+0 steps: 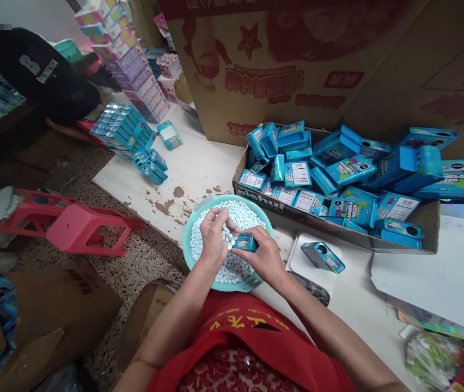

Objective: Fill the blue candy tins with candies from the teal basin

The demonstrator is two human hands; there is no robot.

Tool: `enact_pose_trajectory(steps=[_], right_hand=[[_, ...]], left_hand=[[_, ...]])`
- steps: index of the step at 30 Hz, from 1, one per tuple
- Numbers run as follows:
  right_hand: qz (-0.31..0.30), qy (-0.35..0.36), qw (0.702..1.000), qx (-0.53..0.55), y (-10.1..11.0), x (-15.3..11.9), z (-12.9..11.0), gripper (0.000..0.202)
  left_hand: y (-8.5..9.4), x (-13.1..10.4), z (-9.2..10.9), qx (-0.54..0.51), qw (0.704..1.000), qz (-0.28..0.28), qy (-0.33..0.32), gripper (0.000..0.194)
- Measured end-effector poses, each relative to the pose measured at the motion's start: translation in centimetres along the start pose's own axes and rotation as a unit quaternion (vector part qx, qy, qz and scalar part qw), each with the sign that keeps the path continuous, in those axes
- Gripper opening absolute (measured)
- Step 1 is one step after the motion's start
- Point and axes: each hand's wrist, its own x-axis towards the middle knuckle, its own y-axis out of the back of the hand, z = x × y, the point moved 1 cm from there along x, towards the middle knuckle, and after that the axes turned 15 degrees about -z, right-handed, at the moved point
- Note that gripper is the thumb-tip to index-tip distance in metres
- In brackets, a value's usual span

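A turquoise basin (188, 231) full of small white candies (232, 271) rests at the table's front edge, close to my body. Above it, my left hand (214, 231) is cupped round a handful of the candies. My right hand (265, 255) grips a small blue candy box (245, 243) lying on its side, one end turned toward the left hand. The box's opening is hidden by the fingers and candies. To the right, another blue box (324, 257) lies on a white kitchen scale (297, 261).
Blue candy boxes fill an open carton (281, 206) behind the scale. Stacked blue boxes (123, 130) and a tall pile of pink and purple boxes (138, 71) stand at back left. A person in a dark shirt (40, 71) is beyond. Red stools (80, 228) occupy the left floor.
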Motion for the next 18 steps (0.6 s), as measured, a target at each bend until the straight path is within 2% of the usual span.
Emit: enact_pose_trajectory(steps=[4, 9, 14, 18], right_hand=[[0.003, -0.003, 1.000, 0.002, -0.10, 0.07, 0.17, 0.029], [0.009, -0.007, 1.000, 0.006, 0.17, 0.20, 0.12, 0.029], [0.014, 0.011, 0.999, 0.033, 0.49, 0.07, -0.46, 0.028], [0.011, 0.018, 0.999, 0.031, -0.08, 0.19, -0.31, 0.026]], left_hand=[[-0.06, 0.16, -0.12, 0.007, 0.999, 0.002, -0.038, 0.026], [-0.66, -0.08, 0.04, 0.012, 0.999, -0.046, -0.027, 0.023], [-0.97, -0.29, 0.62, 0.006, 0.998, -0.045, -0.040, 0.020], [-0.99, -0.32, -0.10, 0.025, 0.997, -0.052, -0.060, 0.019]])
